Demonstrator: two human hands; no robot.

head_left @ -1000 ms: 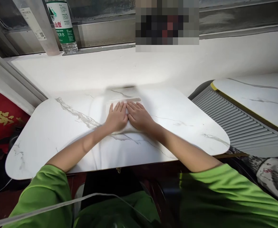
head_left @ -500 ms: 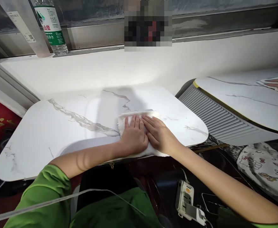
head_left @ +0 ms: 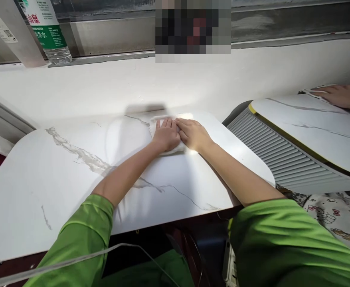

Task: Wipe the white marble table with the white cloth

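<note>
Both of my hands press flat on a white cloth [head_left: 153, 124] near the back edge of a white marble-patterned tabletop [head_left: 70, 191]. My left hand [head_left: 166, 136] lies on the cloth's middle, its fingers stretched out and pointing toward the wall. Beside it, my right hand [head_left: 194, 134] rests on the right part of the cloth, fingers extended, its fingertips close to the left hand. Most of the cloth is hidden under the palms. A bright patch of light falls around the right hand.
A water bottle [head_left: 50, 36] and a frosted, labelled container [head_left: 28, 44] stand on the ledge at upper left. To the right is another marble-patterned table [head_left: 318, 123] with a ribbed side, where another person's hand [head_left: 336, 95] rests on a cloth. A patterned fabric bag [head_left: 339, 219] sits below.
Both my hands have slid the cloth away from me, from the tabletop's front edge to near its back. The other person's hand has moved left and farther back on their table.
</note>
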